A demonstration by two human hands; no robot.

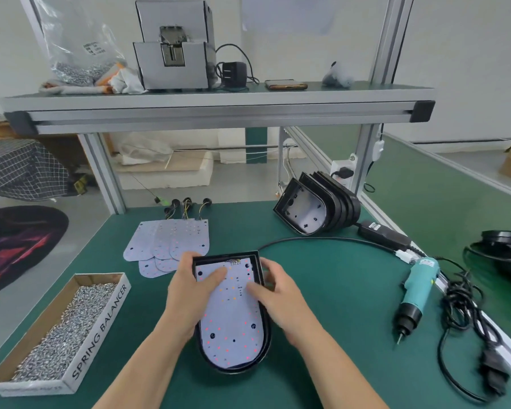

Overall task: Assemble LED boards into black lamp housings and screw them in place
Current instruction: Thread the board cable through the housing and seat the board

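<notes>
A black lamp housing (pixel 263 354) lies flat on the green table in front of me, with a white LED board (pixel 230 329) lying inside it. My left hand (pixel 186 296) grips the housing's left wall, its thumb pressing on the board's upper part. My right hand (pixel 281 296) grips the right wall, thumb on the board too. A fan of spare LED boards (pixel 163 242) with wired leads lies just beyond. A stack of empty black housings (pixel 316 206) leans at the back right. The teal electric screwdriver (pixel 416 290) lies to the right, untouched.
A cardboard box of screws (pixel 59 329) labelled SPRING BALANCER sits at the front left. The screwdriver's black cables (pixel 466 314) coil along the right table edge. An aluminium shelf (pixel 219 109) overhead carries a grey screw feeder, a bag of screws and a phone.
</notes>
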